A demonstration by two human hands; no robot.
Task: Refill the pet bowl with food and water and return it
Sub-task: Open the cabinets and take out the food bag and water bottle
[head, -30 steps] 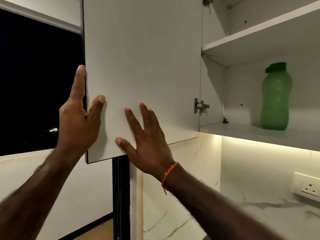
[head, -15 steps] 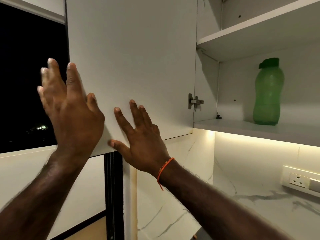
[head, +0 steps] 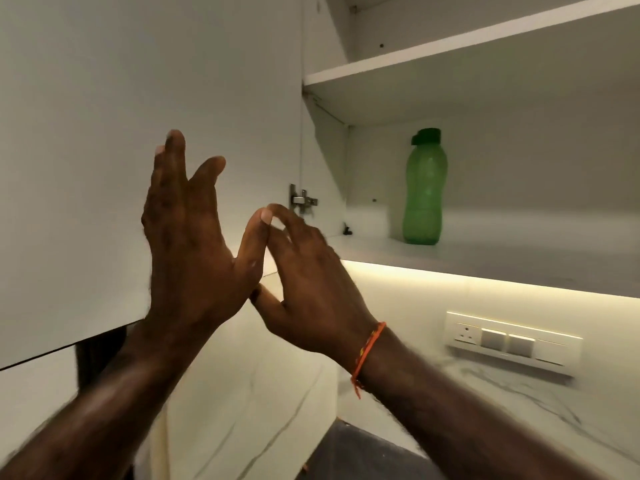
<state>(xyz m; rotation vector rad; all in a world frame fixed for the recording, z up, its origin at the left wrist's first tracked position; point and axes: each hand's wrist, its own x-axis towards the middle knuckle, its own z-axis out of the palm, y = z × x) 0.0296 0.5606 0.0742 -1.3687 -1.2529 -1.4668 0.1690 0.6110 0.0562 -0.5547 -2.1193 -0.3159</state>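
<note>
A green plastic bottle (head: 424,188) with a dark green cap stands upright on the lower shelf (head: 485,261) of an open white wall cabinet. The cabinet door (head: 138,116) is swung wide to the left. My left hand (head: 188,244) is raised in front of the door's inner face, fingers apart and empty. My right hand (head: 308,285), with an orange thread at the wrist, sits just right of it, fingers spread and empty, left of the bottle. No pet bowl is in view.
An upper shelf (head: 450,50) is bare where it shows. A light strip glows under the cabinet. A white socket and switch plate (head: 512,341) sits on the marble backsplash at the right. A door hinge (head: 303,199) is above my right hand.
Both hands have come off the door and shifted right toward the cabinet opening. My view has moved closer and to the right, so the dark window is out of sight.
</note>
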